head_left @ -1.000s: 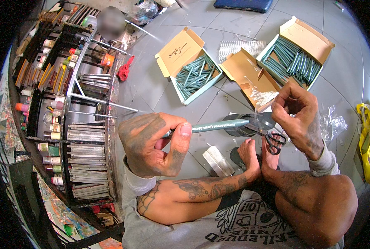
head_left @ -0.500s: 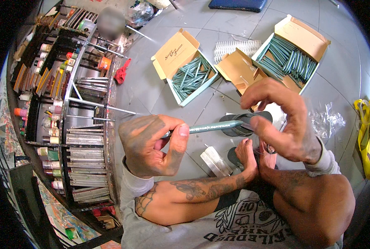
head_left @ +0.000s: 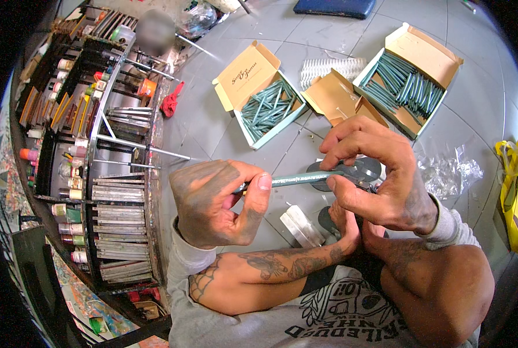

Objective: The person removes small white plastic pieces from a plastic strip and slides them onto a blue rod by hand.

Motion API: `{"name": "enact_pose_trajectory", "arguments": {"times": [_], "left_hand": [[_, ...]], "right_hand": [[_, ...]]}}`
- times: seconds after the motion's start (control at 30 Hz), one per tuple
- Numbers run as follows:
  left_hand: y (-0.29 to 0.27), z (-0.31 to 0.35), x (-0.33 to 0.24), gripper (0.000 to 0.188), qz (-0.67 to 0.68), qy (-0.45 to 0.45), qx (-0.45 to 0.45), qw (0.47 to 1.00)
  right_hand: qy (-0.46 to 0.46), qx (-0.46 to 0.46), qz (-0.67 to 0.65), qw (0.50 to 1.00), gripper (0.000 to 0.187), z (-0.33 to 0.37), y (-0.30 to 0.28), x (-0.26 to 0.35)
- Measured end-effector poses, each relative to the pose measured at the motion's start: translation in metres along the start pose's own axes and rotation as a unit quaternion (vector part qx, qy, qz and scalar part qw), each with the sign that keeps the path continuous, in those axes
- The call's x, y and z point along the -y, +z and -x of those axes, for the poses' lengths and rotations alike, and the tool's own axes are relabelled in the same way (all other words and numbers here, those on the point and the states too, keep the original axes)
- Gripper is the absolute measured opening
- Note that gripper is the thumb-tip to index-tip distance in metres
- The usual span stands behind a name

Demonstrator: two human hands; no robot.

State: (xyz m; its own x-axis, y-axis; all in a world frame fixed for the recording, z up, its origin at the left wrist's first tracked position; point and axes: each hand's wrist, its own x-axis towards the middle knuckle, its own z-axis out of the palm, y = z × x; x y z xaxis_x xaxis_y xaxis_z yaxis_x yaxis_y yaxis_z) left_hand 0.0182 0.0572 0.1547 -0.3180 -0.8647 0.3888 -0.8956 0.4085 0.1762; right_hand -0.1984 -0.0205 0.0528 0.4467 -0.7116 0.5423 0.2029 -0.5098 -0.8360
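Note:
My left hand [head_left: 215, 200] pinches a dark green pen [head_left: 296, 178] between thumb and index finger. The pen lies nearly level, with pale printing along its barrel, and its far end points at my right hand [head_left: 381, 174]. Thumb and curled fingers of that hand are apart around the pen's tip, and I see no grip on it. Beyond my hands, an open carton [head_left: 278, 132] holds many similar pens lying jumbled. A second open carton [head_left: 430, 120] to its right has pens laid mostly side by side. Both lids are folded back.
Brown cardboard flaps [head_left: 328, 93] and a clear ridged plastic piece [head_left: 328, 66] lie between the cartons. Crumpled clear plastic [head_left: 453, 168] and a yellow bag [head_left: 515, 197] are at right. A rack of bottles and frames [head_left: 122, 203] stands at left; a white block [head_left: 299, 225] sits near my feet.
My right hand has moved left and a little closer to the pen, its fingers now around the tip. My left hand and the pen stay nearly in place.

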Motion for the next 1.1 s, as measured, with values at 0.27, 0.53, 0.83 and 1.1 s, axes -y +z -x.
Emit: {"name": "enact_pose_trajectory", "arguments": {"times": [0.27,0.53,0.83,1.1], "left_hand": [[0.0015,0.0007,0.0015,0.012,-0.003,0.008,-0.009,1.0],[0.0005,0.0006,-0.0008,0.011,-0.006,0.003,-0.002,1.0],[0.0021,0.0002,-0.0022,0.01,-0.019,-0.003,-0.001,1.0],[0.0046,0.0004,-0.0002,0.011,-0.017,0.025,-0.018,0.999]], "right_hand": [[0.011,-0.007,-0.002,1.0,0.013,-0.0007,0.0,0.001],[0.014,-0.004,-0.011,1.0,0.009,-0.0002,-0.0003,0.0016],[0.023,-0.011,-0.031,0.999,0.01,0.0013,0.0022,-0.0022],[0.035,0.0,-0.068,0.997,0.009,0.001,0.0016,-0.0013]]}}
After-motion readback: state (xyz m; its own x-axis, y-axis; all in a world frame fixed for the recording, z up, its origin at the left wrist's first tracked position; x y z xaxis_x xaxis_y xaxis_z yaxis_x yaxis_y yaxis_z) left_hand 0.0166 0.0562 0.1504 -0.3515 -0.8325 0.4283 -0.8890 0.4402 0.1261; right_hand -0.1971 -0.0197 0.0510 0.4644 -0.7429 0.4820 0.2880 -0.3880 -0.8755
